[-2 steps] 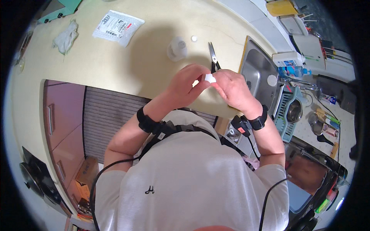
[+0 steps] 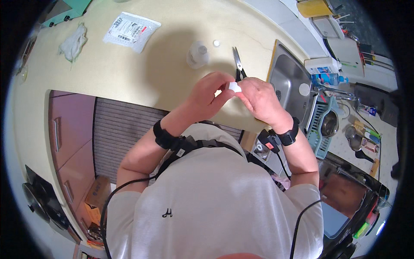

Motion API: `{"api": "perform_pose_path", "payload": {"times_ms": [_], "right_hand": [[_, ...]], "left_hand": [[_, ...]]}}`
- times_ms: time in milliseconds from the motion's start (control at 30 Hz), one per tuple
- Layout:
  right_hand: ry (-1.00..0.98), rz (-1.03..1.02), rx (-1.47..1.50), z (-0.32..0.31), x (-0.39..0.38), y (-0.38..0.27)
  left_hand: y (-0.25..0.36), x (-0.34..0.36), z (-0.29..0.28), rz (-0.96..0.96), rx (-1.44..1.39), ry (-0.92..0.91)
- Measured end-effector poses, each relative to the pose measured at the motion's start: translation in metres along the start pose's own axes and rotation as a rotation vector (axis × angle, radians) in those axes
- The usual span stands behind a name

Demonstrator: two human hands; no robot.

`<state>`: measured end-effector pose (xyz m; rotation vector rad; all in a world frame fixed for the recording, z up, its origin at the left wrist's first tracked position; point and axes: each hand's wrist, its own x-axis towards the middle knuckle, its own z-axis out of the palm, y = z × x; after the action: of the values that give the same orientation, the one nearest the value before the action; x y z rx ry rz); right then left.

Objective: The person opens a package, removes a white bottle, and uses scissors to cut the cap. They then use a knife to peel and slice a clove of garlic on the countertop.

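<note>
Between my two hands, over the front edge of the cream counter (image 2: 120, 73), is a small white piece (image 2: 234, 86), perhaps paper or plastic. My left hand (image 2: 211, 95) pinches it from the left, fingers curled. My right hand (image 2: 258, 99) pinches it from the right with bent fingers. Just behind them lie open-bladed scissors (image 2: 237, 58) with black handles, partly hidden by my fingers. A translucent bottle (image 2: 197, 56) stands beyond my left hand, and a small white cap (image 2: 216, 43) lies to its right.
A white bubble package (image 2: 129, 32) and crumpled cloth (image 2: 73, 43) lie on the left. A teal appliance (image 2: 64, 12) sits at the back left. Right are the steel sink (image 2: 289, 71), bottles (image 2: 325, 79) and a blue dish rack (image 2: 324, 129). Cabinet doors (image 2: 71, 125) are below.
</note>
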<state>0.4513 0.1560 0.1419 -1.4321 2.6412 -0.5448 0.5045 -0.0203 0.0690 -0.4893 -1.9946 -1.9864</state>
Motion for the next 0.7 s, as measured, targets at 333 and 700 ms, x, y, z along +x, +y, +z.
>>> {"api": "perform_pose_path", "payload": {"times_ms": [333,700], "right_hand": [[0.166,0.143,0.032,0.003,-0.008,0.001],[0.515,0.308,0.394,0.022,-0.017,-0.007]], "left_hand": [[-0.010,0.006,0.020,-0.473,-0.703,0.035],[-0.042,0.009,0.048,-0.508,-1.377,-0.217]]}}
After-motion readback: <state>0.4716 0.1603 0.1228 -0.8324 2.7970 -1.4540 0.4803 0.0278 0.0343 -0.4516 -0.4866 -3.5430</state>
